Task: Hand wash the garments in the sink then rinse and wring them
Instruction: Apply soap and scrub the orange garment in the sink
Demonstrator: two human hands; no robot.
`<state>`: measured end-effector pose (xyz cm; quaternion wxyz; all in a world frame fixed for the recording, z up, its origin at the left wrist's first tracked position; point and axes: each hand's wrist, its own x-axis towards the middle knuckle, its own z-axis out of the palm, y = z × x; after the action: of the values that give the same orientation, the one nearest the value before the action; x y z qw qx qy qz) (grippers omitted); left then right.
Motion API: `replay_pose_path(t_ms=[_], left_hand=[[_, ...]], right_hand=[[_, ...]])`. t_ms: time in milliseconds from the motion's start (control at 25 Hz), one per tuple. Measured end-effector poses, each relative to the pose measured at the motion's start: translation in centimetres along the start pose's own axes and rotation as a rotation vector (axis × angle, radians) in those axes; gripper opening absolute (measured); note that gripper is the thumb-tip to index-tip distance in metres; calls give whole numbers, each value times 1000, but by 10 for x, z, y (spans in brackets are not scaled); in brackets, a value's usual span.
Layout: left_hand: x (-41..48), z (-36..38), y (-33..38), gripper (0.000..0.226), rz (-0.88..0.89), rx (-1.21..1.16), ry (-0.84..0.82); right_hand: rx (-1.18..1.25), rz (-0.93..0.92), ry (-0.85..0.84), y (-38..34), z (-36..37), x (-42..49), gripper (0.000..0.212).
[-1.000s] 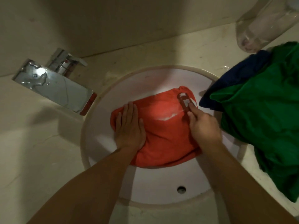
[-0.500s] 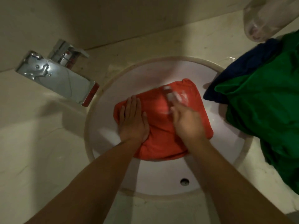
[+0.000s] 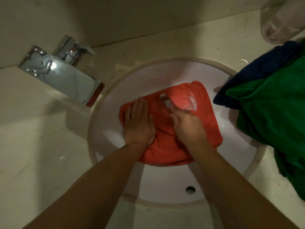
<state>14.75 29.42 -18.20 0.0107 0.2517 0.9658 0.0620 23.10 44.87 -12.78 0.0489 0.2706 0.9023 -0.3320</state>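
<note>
1. The red garment lies bunched in the middle of the sink, under both hands.
2. The left hand presses flat on its left part, fingers straight and together.
3. The right hand rests on its middle, fingers curled round a small pale object that is too blurred to name.
4. White suds streak the cloth just beyond the right hand.
5. A green cloth and a blue cloth are heaped at the tabletop's right edge, overhanging the sink rim.
6. The tap stands at the sink's far left.
</note>
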Motion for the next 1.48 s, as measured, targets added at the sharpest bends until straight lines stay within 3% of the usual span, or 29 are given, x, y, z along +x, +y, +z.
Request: replay_pose_path(t_ms=[120,200,240,320,360,480,520,560,640,680,760,840,880,960,1040,1120,1240,1280,1400,1480], left_hand=[[-1,-1,0,61,-2,-40,-10],[1,-2,1,61,-4,-45,-17],[1,-1,2,61,0,-48,-19],[0,0,1,61,2,-42,-24],[1,-1,1,61,-3,-35,-26],[1,-3,2,62,-9,-36,-52],[1,-3,2,63,-13,-35,-56],[1,-2,2,63,-13,-38,-55],[1,-2,2,62,-8,-40,-37],[1,-2,2,62,-3,-34,-20],[3,-2,1,61,3,-41,-17],[2,-2,1,61,-1,-58,-43],[1,-3,2,62,-2,-65,-44],[1,-3,3,61,4,-56,-3],[2,-1,0,59,8,-58,42],[0,-1,0,59,7,-55,38],[1,-1,2,60,4,-83,-12],[0,0,1,61,-1,-83,-17],[2,1,0,59,1,-84,-1],[0,2,1,58,9,-84,23]], right_hand=[[-57,347,130,37,-39,-4,39],[-48,165,173,11,-24,-4,40],[-28,-17,114,-8,-5,-7,40],[-56,-140,25,-24,15,-14,40],[-61,-76,29,-15,4,-12,38],[-34,391,138,37,-40,-9,37],[-34,416,184,38,-40,-10,38],[-35,327,198,28,-30,-9,38],[-45,42,67,-7,3,-16,36],[-71,-3,-14,-10,11,-19,37],[-135,148,-8,14,-8,-11,37],[-79,411,110,35,-40,-8,38],[-50,444,155,33,-44,-7,38],[-16,239,163,2,-17,-8,35],[18,-3,65,-25,21,-19,35],[-39,31,16,-9,8,-19,36],[-83,384,118,39,-43,-14,38],[-76,412,157,39,-44,-14,40],[-63,77,19,-5,2,-22,45],[-69,15,-139,-12,9,-31,45]])
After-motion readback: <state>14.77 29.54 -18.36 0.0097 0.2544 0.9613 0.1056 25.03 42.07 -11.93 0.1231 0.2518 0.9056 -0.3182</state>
